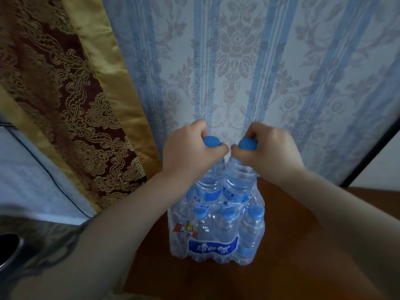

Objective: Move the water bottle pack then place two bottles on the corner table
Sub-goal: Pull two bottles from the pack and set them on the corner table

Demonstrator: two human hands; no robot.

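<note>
Left hand [186,152]: fingers curled tight around the neck of the left bottle [211,180], its blue cap [212,141] showing above the fist.
Right hand [270,148]: fingers closed the same way around the neck of the right bottle [237,178].
Bottle axes: both long axes near upright, caps up, bodies hanging below the fingers; necks lean slightly together, knuckles almost touching.
Bottle bases: hidden inside the torn top of the pack [216,237].
Pack: directly below both fists, standing upright on the brown corner table [292,245], remaining caps pointing up.
Behind the fingers: striped floral wallpaper [238,61].
</note>
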